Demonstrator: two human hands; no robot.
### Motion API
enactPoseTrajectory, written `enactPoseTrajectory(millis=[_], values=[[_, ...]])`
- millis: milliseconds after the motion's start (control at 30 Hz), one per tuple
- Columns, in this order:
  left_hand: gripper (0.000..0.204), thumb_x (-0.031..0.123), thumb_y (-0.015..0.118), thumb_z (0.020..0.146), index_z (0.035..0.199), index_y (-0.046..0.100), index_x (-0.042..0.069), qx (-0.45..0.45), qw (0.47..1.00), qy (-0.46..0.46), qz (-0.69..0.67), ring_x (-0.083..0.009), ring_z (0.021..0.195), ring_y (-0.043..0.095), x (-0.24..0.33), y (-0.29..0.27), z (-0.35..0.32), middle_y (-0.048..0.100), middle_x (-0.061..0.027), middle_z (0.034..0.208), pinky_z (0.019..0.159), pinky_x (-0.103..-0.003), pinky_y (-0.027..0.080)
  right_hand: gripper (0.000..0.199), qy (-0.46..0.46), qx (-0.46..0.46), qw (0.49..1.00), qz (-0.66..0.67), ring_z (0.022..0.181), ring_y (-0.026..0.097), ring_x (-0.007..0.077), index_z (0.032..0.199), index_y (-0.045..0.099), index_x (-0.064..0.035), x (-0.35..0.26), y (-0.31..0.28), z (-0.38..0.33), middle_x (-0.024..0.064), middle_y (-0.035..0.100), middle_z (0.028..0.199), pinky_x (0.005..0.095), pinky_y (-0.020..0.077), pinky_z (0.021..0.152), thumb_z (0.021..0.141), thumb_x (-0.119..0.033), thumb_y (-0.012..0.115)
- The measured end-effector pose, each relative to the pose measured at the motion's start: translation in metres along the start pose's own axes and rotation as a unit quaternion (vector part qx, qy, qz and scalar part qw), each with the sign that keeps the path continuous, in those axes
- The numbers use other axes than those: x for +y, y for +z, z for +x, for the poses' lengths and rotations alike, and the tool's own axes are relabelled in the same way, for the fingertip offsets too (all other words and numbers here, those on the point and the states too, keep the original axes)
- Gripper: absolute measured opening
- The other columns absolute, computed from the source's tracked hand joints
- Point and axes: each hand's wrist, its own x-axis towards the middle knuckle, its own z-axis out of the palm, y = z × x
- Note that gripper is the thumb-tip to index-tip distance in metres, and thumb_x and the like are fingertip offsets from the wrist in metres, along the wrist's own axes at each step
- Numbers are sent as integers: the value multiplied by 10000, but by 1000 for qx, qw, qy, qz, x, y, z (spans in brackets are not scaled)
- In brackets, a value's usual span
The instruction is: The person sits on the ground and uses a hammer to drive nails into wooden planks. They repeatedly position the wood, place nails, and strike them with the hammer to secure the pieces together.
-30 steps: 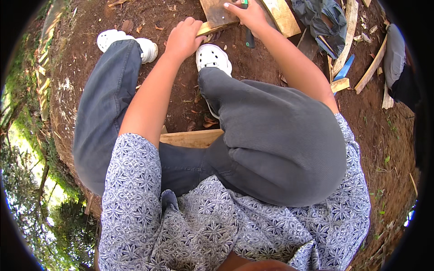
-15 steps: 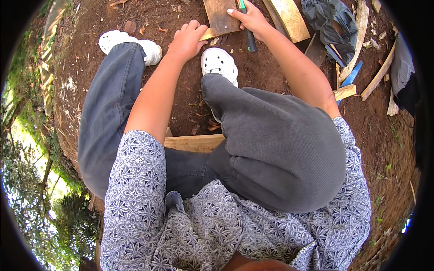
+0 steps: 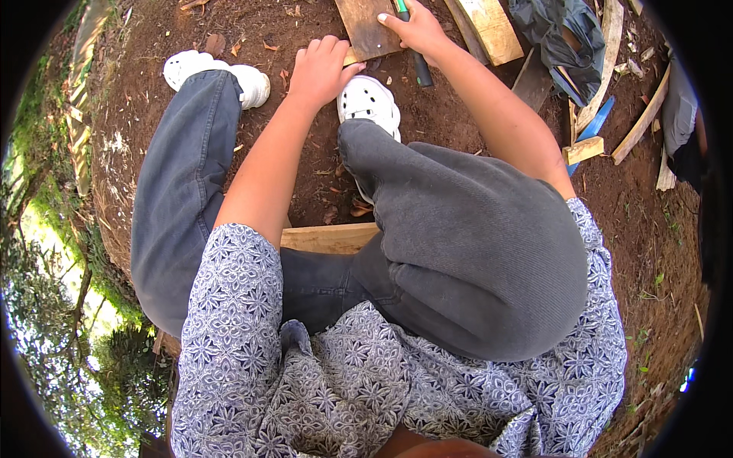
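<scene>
One brown board point(image 3: 372, 29) is sitting beyond the right white shoe point(image 3: 366, 101); the left hand point(image 3: 322, 67) is gripping a pale strip point(image 3: 350, 58) at its corner, the right hand point(image 3: 422, 34) holding a green-and-black handle point(image 3: 422, 70). Positioning seems underway, the next move probably calling for steady alignment.

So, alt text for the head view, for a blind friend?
A person's left hand grips a pale wood strip at the edge of a brown board; the right hand holds a green-and-black handle. White clogs stand on brown soil; wood scraps and a dark bag lie further right.
</scene>
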Motion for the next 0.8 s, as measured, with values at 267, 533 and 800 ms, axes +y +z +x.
enactPoseTrajectory(millis=[267, 533, 800], values=[[469, 499, 701, 903, 1203, 677, 139, 15, 999, -23, -42, -268, 1144, 566, -3, 10, -3, 622, -37, 1140, 970, -527, 347, 424, 10, 7, 1000, -5, 720, 588, 109, 1345, 567, -113, -4, 1, -3, 19, 631, 946, 276, 501, 535, 948, -164, 705], [462, 494, 702, 904, 1221, 685, 159, 6, 997, -47, -64, -263, 1139, 566, 0, 8, -4, 622, -31, 1136, 954, -509, 349, 386, -6, 4, 1000, 4, 609, 543, 88, 1316, 577, -100, -2, 2, -2, -1, 609, 848, 261, 460, 499, 951, -136, 697], [468, 500, 696, 911, 1237, 686, 164, 5, 996, -61, -63, -264, 1143, 564, 4, 7, -7, 625, -32, 1138, 930, -505, 364, 332, -18, 7, 1000, 12, 606, 545, 86, 1273, 602, -97, 0, 5, -3, -1, 605, 825, 267, 462, 494, 954, -127, 689]])
